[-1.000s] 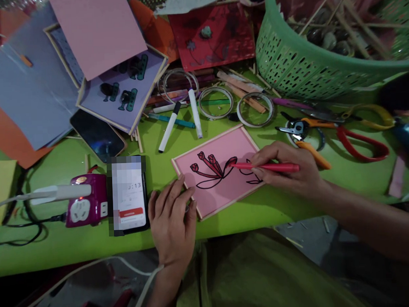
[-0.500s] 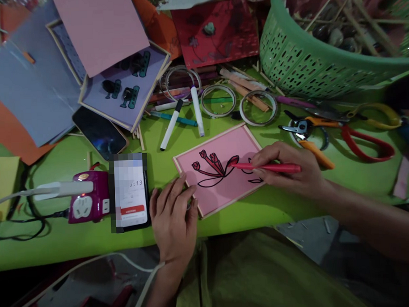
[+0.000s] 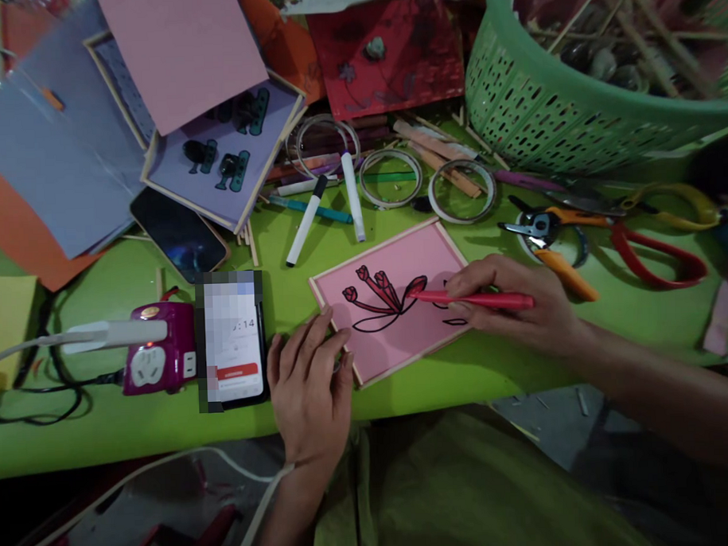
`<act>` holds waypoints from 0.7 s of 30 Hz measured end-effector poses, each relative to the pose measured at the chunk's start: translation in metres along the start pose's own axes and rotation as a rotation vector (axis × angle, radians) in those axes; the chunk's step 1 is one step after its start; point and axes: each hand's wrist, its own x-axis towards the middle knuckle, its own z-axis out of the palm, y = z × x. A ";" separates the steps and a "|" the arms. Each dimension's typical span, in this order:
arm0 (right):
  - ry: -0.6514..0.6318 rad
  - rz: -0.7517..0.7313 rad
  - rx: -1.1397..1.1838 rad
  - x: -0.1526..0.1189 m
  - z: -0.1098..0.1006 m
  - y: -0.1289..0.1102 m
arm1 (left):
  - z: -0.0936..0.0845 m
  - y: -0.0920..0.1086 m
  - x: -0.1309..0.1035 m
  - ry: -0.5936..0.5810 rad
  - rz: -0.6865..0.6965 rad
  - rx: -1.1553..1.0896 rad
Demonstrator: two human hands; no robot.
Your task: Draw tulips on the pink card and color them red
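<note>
A pink card in a pale wooden frame (image 3: 426, 346) lies tilted on the green table, bearing black flower outlines partly coloured red. My right hand (image 3: 514, 303) is closed round a red marker (image 3: 496, 299), its tip at the red-tinted leaf right of the stems. That hand covers part of the card's right side. My left hand (image 3: 313, 374) lies with fingers spread at the frame's lower left edge, fingertips touching it. Left of this hand is a lit phone (image 3: 239, 357) showing a running timer.
Behind the card lie white markers (image 3: 353, 198), tape rings (image 3: 462, 191) and a dark phone (image 3: 180, 235). Pliers (image 3: 538, 225) and red-handled scissors (image 3: 659, 256) are at the right, a green basket (image 3: 573, 110) at the back right, and a purple power adapter (image 3: 164, 352) at the left.
The marker tip has shifted slightly left and down along the leaf. The phone's timer reads one second more. My left hand keeps its place.
</note>
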 end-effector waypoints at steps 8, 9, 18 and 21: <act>-0.022 -0.035 -0.062 -0.001 0.000 0.001 | -0.001 0.000 0.000 -0.009 -0.017 -0.006; -0.028 -0.036 -0.062 -0.001 0.000 0.000 | -0.001 -0.001 0.000 -0.010 -0.016 -0.006; -0.049 -0.001 -0.102 -0.002 -0.001 -0.002 | 0.000 0.000 -0.001 -0.001 -0.009 -0.001; -0.036 -0.013 -0.091 -0.002 -0.001 -0.002 | -0.001 0.001 -0.001 -0.006 -0.013 -0.003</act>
